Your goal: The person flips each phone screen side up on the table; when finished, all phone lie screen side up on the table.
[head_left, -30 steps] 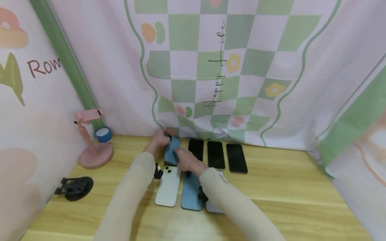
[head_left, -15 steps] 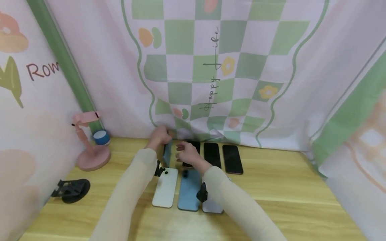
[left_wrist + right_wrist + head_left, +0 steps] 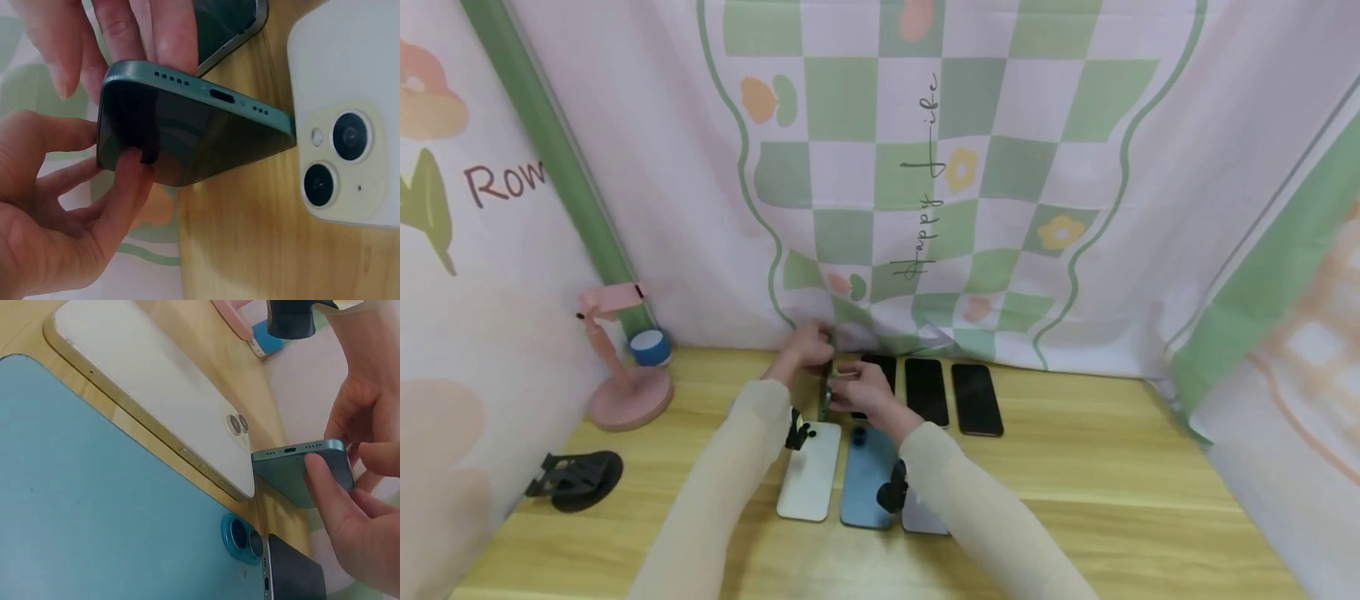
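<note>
My left hand (image 3: 805, 346) pinches a teal phone (image 3: 219, 134) that stands tilted on its long edge at the back of the table. In the left wrist view, its thumb lies on the dark screen. My right hand (image 3: 867, 387) touches the phone's teal back with its fingers, near the charging port end, as the right wrist view shows. A white phone (image 3: 808, 483), back up, lies just in front. To its right lie a light blue phone (image 3: 867, 492) and a pale lilac phone (image 3: 921, 508), partly hidden by my right sleeve.
Dark-screened phones lie in a back row, among them a middle one (image 3: 927, 392) and a right one (image 3: 977, 400). At left are a pink lamp-shaped stand (image 3: 628, 392), a blue roll (image 3: 651, 347) and a black folding stand (image 3: 576, 479). A printed curtain (image 3: 850, 167) hangs behind the table.
The teal phone has gone from lying back up to standing on edge, swung by my left hand. My right hand came off it, then moved back to touch it.
</note>
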Available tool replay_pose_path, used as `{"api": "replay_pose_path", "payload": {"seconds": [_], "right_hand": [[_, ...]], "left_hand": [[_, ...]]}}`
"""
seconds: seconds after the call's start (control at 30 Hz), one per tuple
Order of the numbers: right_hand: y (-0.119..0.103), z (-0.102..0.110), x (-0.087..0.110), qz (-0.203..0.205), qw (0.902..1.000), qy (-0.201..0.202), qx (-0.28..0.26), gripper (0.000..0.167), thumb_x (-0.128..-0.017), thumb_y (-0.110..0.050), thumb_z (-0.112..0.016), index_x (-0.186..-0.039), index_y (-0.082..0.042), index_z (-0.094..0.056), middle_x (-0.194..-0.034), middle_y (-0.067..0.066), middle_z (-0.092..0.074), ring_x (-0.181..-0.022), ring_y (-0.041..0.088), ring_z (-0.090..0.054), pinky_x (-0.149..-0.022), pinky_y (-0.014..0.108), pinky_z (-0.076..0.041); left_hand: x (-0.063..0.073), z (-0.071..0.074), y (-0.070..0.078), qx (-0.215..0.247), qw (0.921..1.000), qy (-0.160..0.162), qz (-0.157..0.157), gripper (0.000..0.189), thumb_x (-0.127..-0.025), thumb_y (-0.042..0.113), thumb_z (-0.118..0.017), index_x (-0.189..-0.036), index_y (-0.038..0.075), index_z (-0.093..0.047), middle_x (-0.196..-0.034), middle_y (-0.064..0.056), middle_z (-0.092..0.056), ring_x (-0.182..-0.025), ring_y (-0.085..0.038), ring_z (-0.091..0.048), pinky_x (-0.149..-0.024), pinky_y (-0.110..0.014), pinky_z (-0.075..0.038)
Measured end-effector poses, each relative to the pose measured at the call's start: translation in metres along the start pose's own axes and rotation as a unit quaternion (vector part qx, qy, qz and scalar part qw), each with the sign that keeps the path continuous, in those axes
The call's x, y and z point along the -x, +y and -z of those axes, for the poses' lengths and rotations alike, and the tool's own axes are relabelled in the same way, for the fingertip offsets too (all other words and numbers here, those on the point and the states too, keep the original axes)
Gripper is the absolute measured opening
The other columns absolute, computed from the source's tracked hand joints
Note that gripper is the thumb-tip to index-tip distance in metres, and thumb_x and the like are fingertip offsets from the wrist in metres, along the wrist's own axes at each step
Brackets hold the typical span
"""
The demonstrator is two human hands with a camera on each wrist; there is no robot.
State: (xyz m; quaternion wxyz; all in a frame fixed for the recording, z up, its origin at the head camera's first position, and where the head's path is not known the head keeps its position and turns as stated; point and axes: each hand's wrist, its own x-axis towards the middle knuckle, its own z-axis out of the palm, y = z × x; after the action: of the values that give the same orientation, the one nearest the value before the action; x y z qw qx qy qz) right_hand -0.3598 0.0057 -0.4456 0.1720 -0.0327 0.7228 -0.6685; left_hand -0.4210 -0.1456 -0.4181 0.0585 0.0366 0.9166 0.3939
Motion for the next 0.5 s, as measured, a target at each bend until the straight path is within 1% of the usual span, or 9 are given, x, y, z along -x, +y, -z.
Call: {"api": "replay_pose_path", "payload": {"seconds": [0.03, 0.1, 0.2, 0.27, 0.37, 0.43, 0.5], "right_hand": [[0.0, -0.001, 0.0, 0.002, 0.9999, 0.009, 0.008, 0.047, -0.099, -0.005, -0.064, -0.144, 0.006, -0.052, -0.134, 0.03, -0.064, -0.104, 0.036, -0.075, -0.086, 0.038, -0.065], [0.002, -0.003, -0.001, 0.007, 0.9992, 0.027, 0.03, 0.046, -0.098, -0.004, -0.066, -0.142, 0.005, -0.055, -0.132, 0.029, -0.066, -0.101, 0.035, -0.077, -0.083, 0.038, -0.066], [0.003, -0.004, -0.002, 0.006, 0.9973, 0.047, 0.056, 0.045, -0.096, -0.002, -0.069, -0.139, 0.003, -0.058, -0.129, 0.026, -0.069, -0.098, 0.034, -0.078, -0.081, 0.037, -0.066], [0.003, -0.004, -0.003, 0.003, 0.9965, 0.052, 0.066, 0.045, -0.094, 0.0, -0.07, -0.138, 0.003, -0.059, -0.127, 0.026, -0.07, -0.098, 0.035, -0.078, -0.081, 0.037, -0.066], [0.003, -0.004, -0.003, 0.003, 0.9958, 0.052, 0.075, 0.044, -0.093, 0.004, -0.068, -0.136, 0.005, -0.06, -0.128, 0.027, -0.07, -0.1, 0.036, -0.078, -0.081, 0.038, -0.066], [0.004, -0.003, -0.004, 0.003, 0.9957, 0.05, 0.078, 0.043, -0.092, 0.006, -0.066, -0.135, 0.006, -0.06, -0.129, 0.028, -0.069, -0.103, 0.038, -0.077, -0.081, 0.038, -0.066], [0.006, -0.002, -0.005, 0.003, 0.9954, 0.05, 0.082, 0.042, -0.092, 0.008, -0.065, -0.134, 0.007, -0.061, -0.13, 0.029, -0.069, -0.104, 0.038, -0.077, -0.081, 0.038, -0.066]], "left_hand": [[0.001, -0.001, -0.001, 0.011, 0.9999, -0.007, 0.0, 0.053, -0.087, 0.003, -0.058, -0.139, -0.005, -0.057, -0.129, -0.027, -0.064, -0.089, -0.033, -0.072, -0.065, -0.036, -0.064], [0.003, -0.003, -0.001, 0.041, 0.9987, -0.027, 0.012, 0.056, -0.092, 0.005, -0.06, -0.147, -0.002, -0.051, -0.142, -0.028, -0.058, -0.097, -0.039, -0.073, -0.068, -0.039, -0.065], [0.007, -0.004, 0.0, 0.067, 0.9961, -0.049, 0.028, 0.06, -0.096, 0.007, -0.061, -0.153, -0.001, -0.044, -0.152, -0.029, -0.05, -0.105, -0.043, -0.073, -0.074, -0.043, -0.066], [0.008, -0.005, 0.0, 0.07, 0.9952, -0.058, 0.036, 0.06, -0.098, 0.009, -0.061, -0.155, -0.001, -0.041, -0.151, -0.029, -0.05, -0.104, -0.043, -0.073, -0.077, -0.046, -0.066], [0.009, -0.006, -0.003, 0.062, 0.9955, -0.064, 0.033, 0.055, -0.099, 0.01, -0.059, -0.15, -0.004, -0.046, -0.142, -0.032, -0.057, -0.092, -0.043, -0.075, -0.075, -0.047, -0.066], [0.008, -0.006, -0.007, 0.056, 0.9958, -0.067, 0.027, 0.049, -0.096, 0.006, -0.056, -0.144, -0.006, -0.051, -0.133, -0.033, -0.061, -0.082, -0.042, -0.075, -0.07, -0.046, -0.066], [0.007, -0.006, -0.013, 0.046, 0.9963, -0.071, 0.015, 0.046, -0.091, 0.0, -0.055, -0.137, -0.008, -0.056, -0.13, -0.033, -0.063, -0.08, -0.038, -0.074, -0.067, -0.044, -0.066]]}}
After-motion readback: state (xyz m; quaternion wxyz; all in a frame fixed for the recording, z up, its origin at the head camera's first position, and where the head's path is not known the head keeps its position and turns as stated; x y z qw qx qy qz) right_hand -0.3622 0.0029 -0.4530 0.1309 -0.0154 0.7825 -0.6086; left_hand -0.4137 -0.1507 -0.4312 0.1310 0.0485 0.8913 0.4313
